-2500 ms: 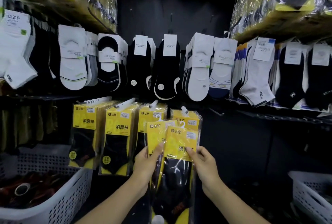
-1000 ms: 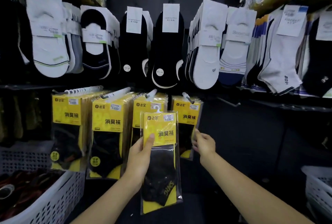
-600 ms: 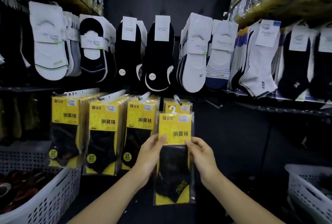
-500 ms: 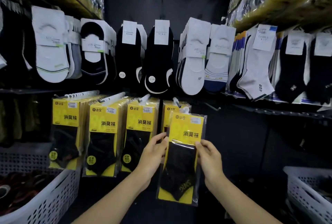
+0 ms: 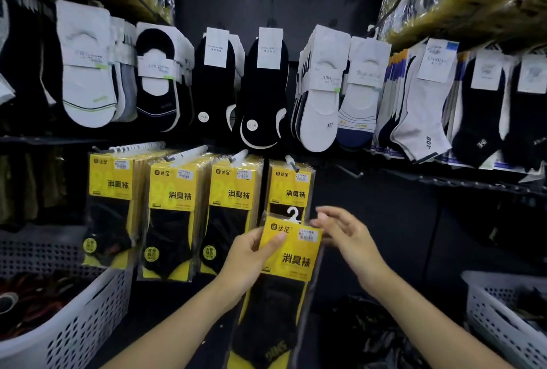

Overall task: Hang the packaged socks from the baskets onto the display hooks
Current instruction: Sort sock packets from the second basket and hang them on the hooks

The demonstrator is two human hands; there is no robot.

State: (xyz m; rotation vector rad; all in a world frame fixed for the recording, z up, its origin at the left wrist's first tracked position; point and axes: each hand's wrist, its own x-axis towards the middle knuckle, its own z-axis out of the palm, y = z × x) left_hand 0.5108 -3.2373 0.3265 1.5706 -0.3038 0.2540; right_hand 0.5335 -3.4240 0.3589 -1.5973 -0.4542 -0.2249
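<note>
My left hand (image 5: 247, 256) grips a yellow-and-black sock pack (image 5: 284, 280) by its top left edge, thumb on the front of the yellow card. The pack's small white hanger (image 5: 292, 214) sticks up from its top. My right hand (image 5: 344, 235) hovers just right of the pack's top corner with fingers loosely spread, not gripping it. Right behind the pack, the fourth display hook (image 5: 291, 163) carries a few identical packs (image 5: 291, 188). Three fuller hooks of the same packs (image 5: 174, 214) hang to the left.
A white perforated basket (image 5: 74, 327) stands at the lower left, another white basket (image 5: 503, 318) at the lower right. Above hang rows of white and black low-cut socks (image 5: 319, 87). An empty hook (image 5: 349, 172) juts out right of the yellow packs.
The pack has come down and closer to me, below the fourth hook's packs. My right hand has let go of its right edge and opened beside the top corner.
</note>
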